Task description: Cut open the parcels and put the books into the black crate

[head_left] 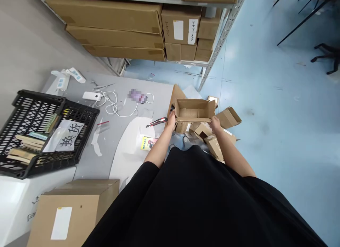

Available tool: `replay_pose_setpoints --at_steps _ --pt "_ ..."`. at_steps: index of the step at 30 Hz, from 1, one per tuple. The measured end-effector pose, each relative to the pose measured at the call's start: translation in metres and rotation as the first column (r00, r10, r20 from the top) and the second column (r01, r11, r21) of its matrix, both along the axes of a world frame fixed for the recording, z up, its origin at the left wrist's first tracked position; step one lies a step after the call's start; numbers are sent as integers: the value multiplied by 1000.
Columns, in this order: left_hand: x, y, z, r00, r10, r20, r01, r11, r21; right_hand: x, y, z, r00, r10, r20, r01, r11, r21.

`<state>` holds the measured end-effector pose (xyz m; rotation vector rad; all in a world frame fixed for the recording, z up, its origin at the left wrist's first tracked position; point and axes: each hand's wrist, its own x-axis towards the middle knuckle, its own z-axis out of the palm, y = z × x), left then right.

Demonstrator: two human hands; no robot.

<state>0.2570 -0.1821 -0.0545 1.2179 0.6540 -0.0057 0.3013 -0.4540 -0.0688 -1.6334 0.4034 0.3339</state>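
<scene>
Between my two hands is an open cardboard box [195, 110], its inside facing me and nothing visible in it. My left hand [171, 120] grips the box's left side, fingers partly hidden behind it. On the opposite side, my right hand [214, 124] is closed on the lower right edge. A red and black utility knife [157, 122] lies on the grey table [127, 79], left of my left hand. Close to my left forearm, a yellow booklet [148, 143] rests on white paper [130, 142].
Several opened cardboard boxes [230, 118] lie on the blue floor below my hands. A black crate [87, 114] with books stands on the table's left. A large carton [71, 218] sits near front left; a shelf post [220, 41] rises beyond the table.
</scene>
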Motion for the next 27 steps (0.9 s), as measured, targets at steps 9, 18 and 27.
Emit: replay_pose_setpoints --at_steps 9,18,27 --pt "-32 22 -4 976 90 -200 -70 992 106 12 -14 -16 965 -146 -216 159 986 42" --pt "-135 69 17 887 431 -162 -406 898 167 2 133 -12 912 364 -188 -363 931 41" --pt "-293 94 7 654 727 -208 -702 686 190 -113 298 -7 564 805 -185 -808 584 77"
